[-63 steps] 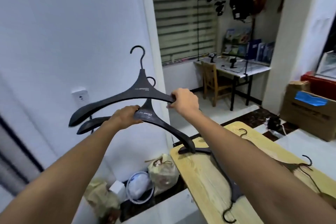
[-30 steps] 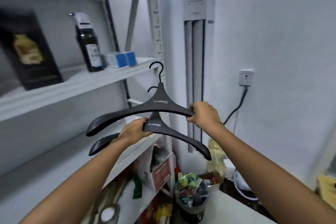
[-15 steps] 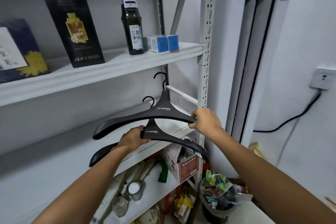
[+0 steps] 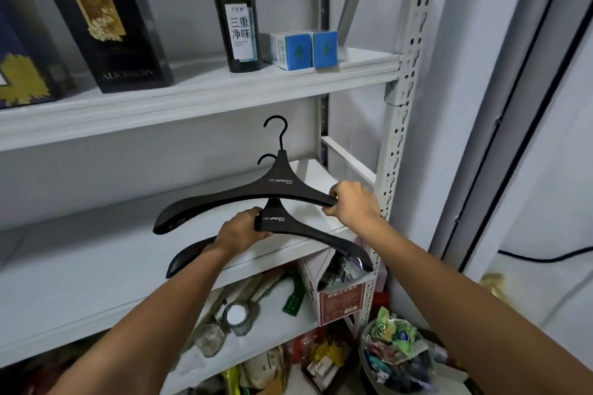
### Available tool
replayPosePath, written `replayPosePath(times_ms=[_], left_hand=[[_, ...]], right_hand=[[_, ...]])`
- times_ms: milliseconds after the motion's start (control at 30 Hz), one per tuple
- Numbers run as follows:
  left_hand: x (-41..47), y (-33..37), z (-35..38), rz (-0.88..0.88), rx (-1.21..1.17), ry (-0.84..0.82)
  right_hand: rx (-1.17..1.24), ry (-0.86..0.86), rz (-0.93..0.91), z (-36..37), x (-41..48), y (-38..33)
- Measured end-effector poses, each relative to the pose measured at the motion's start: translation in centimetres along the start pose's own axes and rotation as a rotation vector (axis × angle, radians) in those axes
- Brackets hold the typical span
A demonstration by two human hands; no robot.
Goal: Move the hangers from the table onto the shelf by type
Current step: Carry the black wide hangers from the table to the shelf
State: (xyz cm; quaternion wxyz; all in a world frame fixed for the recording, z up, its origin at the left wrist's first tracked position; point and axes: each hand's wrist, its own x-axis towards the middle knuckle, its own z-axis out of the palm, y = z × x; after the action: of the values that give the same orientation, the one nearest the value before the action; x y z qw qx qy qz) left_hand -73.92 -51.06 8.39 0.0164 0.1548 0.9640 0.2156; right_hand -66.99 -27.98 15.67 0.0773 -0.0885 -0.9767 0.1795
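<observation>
White metal shelf (image 4: 192,96) filled the view. Over its middle board, the right hand (image 4: 353,204) had its fingers closed on the upper black hanger (image 4: 256,194); the left hand (image 4: 239,231) gripped the lower black hanger (image 4: 308,231).

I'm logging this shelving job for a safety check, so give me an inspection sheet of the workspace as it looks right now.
Surface: middle shelf, white, bare where it shows.
Job's things: upper hanger and lower hanger, both black and broad-shouldered, held in front of the middle shelf, not yet set down.
Clutter: top shelf carries a dark bottle, a black box and two blue cartons; the lower shelf has a cardboard box and odds and ends; a full waste bin stands on the floor.
Grippers: left hand grips the lower hanger near its neck; right hand grips the upper hanger's right arm.
Cables: black cable along the right wall.
Surroundings: perforated shelf post, white wall.
</observation>
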Motion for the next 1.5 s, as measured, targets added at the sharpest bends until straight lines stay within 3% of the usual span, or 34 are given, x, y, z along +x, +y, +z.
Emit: replayPosePath(times_ms=[300,700,1033,1233,1400,1500], left_hand=[[4.8,-1.4,2.3,-0.115,0.005,-0.067],[13.9,-4.1,4.3,-0.162,-0.018,-0.120],[18.6,-5.2,5.9,-0.219,0.008,-0.153],[19.7,-5.0,7.7,-0.174,0.214,-0.030],[17.3,-4.1,8.5,-0.038,0.309,0.183],[15.2,-3.1,7.9,0.081,0.307,0.187]], right_hand=[[0.039,-0.115,0.009,2.1,5.5,1.5],[0.064,-0.007,-0.002,5.0,12.5,3.3],[0.098,-0.065,0.060,6.3,16.6,4.0],[0.068,-0.107,0.030,6.9,18.2,4.0],[0.078,-0.150,0.021,7.5,18.9,4.1],[0.051,-0.194,0.012,7.7,19.2,3.6]])
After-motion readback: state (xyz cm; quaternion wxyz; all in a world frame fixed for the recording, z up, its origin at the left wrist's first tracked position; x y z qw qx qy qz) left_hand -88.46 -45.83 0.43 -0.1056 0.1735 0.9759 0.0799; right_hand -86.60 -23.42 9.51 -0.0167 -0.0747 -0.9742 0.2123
